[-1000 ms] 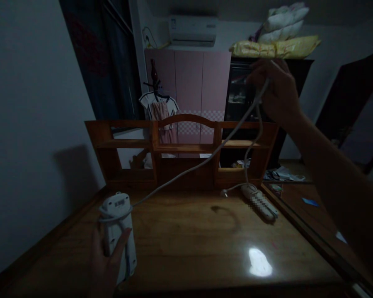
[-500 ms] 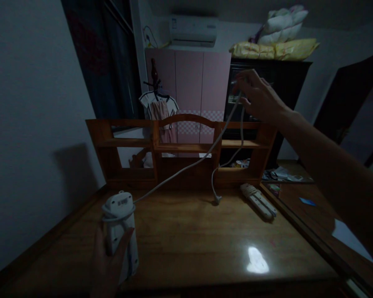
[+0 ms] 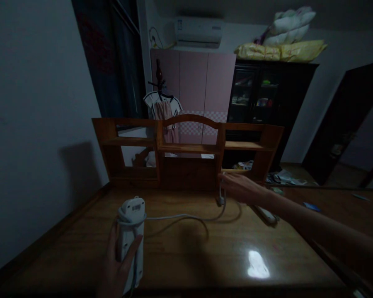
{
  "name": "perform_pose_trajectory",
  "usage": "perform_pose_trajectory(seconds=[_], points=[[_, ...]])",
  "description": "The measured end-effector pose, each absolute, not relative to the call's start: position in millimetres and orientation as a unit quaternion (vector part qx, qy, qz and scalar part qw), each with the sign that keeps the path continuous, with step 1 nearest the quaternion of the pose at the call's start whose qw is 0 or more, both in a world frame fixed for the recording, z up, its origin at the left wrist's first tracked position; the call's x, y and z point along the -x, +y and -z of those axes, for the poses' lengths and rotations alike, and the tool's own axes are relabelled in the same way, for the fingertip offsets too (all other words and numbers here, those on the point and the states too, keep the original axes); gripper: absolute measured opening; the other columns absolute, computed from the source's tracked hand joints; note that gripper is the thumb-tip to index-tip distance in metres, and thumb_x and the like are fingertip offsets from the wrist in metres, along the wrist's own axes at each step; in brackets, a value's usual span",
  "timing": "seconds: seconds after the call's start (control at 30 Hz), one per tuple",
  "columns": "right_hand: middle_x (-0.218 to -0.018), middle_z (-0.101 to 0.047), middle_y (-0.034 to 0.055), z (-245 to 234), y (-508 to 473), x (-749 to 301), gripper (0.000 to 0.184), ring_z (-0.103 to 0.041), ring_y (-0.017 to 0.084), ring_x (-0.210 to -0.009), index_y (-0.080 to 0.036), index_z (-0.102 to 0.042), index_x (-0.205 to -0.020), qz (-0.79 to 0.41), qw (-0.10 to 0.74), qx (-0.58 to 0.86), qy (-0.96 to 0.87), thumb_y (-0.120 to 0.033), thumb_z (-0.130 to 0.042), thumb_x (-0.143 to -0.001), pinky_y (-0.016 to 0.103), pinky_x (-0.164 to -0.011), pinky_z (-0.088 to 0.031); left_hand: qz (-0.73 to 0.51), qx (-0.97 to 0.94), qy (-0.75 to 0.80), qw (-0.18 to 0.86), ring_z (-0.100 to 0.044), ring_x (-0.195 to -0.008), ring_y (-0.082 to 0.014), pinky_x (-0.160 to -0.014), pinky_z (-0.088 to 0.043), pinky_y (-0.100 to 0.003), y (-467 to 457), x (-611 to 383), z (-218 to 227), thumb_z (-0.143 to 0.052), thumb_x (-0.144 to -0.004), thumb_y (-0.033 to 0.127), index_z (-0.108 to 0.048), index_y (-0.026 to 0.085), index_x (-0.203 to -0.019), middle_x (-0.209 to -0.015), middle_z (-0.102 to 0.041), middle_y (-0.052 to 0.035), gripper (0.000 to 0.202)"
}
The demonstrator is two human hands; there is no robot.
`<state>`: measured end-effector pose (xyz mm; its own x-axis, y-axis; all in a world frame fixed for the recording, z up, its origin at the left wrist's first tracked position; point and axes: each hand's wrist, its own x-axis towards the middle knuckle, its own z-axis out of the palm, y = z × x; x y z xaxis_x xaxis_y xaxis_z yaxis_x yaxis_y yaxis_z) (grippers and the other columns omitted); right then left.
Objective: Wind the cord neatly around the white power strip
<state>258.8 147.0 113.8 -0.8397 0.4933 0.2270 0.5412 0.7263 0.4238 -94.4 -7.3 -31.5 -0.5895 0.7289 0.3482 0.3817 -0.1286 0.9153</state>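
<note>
My left hand [image 3: 119,258] is wrapped round a white power strip [image 3: 136,211], held upright with its labelled underside towards me. Some turns of its own cord go round the upper part. From there the loose white cord [image 3: 180,216] runs right, low above the desk, to my right hand [image 3: 238,187]. Those fingers pinch the cord close to its end, and the plug [image 3: 220,201] hangs just below them. A second power strip [image 3: 267,215] lies on the desk at the right, partly hidden behind my right forearm.
The wooden desk [image 3: 174,256] has a shelf unit [image 3: 191,147] along its back edge. A wall [image 3: 43,124] borders it on the left. Beyond stand a pink wardrobe [image 3: 192,82] and a dark cabinet [image 3: 276,111]. Papers and bags [image 3: 286,178] lie on the floor at the right.
My right hand has come down from high above the shelf to just over the desk, lowering the cord with it. The left hand still grips the power strip; the view has shifted slightly.
</note>
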Motion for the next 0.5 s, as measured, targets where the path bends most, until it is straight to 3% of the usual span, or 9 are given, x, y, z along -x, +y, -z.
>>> perform_pose_trajectory(seconds=[0.1,0.17,0.27,0.37,0.43,0.5], points=[[-0.114,-0.056,0.0125,-57,129,-263,0.032,-0.058,0.02,-0.098,-0.015,-0.06,-0.106,0.208,-0.003,0.29,-0.934,-0.002,-0.046,-0.081,0.032,-0.083,-0.049,-0.608,-0.425,0.652,0.156,-0.022,-0.139,-0.0251,-0.114,-0.017,-0.04,-7,93,40,-0.06,-0.079,0.045,-0.022,0.03,-0.145,-0.152,-0.027,-0.0018,0.078],[-0.129,-0.05,0.013,-37,116,-264,0.057,-0.059,0.023,-0.099,-0.019,-0.053,-0.122,0.205,-0.022,0.309,-0.929,0.006,-0.045,-0.072,0.032,-0.075,-0.051,-0.601,-0.419,0.661,0.161,-0.021,-0.139,-0.0248,-0.114,-0.016,-0.041,-7,93,44,-0.061,-0.079,0.045,-0.02,0.031,-0.146,-0.152,-0.026,-0.0012,0.079],[-0.145,-0.036,0.0094,-45,97,-265,0.091,-0.063,0.022,-0.095,-0.031,-0.03,-0.142,0.174,0.012,0.36,-0.916,0.01,-0.043,-0.062,0.03,-0.068,-0.053,-0.593,-0.421,0.667,0.16,-0.022,-0.139,-0.0246,-0.114,-0.016,-0.041,-7,94,46,-0.061,-0.079,0.045,-0.021,0.032,-0.145,-0.152,-0.026,-0.001,0.079],[-0.145,-0.037,0.0021,-91,69,-266,0.088,-0.066,0.018,-0.085,-0.04,-0.016,-0.145,0.13,0.14,0.419,-0.888,0.004,-0.038,-0.072,0.029,-0.064,-0.055,-0.595,-0.416,0.671,0.154,-0.025,-0.138,-0.0255,-0.114,-0.017,-0.042,-5,95,45,-0.061,-0.078,0.045,-0.023,0.03,-0.145,-0.151,-0.028,-0.0023,0.078],[-0.14,-0.043,-0.0008,-127,44,-270,0.074,-0.064,0.022,-0.097,-0.042,-0.019,-0.144,0.134,0.26,0.42,-0.859,-0.006,-0.039,-0.082,0.034,-0.073,-0.057,-0.598,-0.404,0.676,0.151,-0.026,-0.138,-0.0267,-0.114,-0.017,-0.043,-3,93,43,-0.061,-0.077,0.047,-0.024,0.029,-0.145,-0.151,-0.029,-0.003,0.079],[-0.133,-0.049,-0.0048,-155,19,-277,0.064,-0.057,0.029,-0.111,-0.053,-0.026,-0.138,0.181,0.359,0.407,-0.82,-0.02,-0.043,-0.086,0.044,-0.081,-0.056,-0.601,-0.397,0.677,0.151,-0.026,-0.138,-0.0272,-0.114,-0.018,-0.043,0,91,41,-0.062,-0.076,0.048,-0.025,0.029,-0.145,-0.151,-0.029,-0.0027,0.08]])
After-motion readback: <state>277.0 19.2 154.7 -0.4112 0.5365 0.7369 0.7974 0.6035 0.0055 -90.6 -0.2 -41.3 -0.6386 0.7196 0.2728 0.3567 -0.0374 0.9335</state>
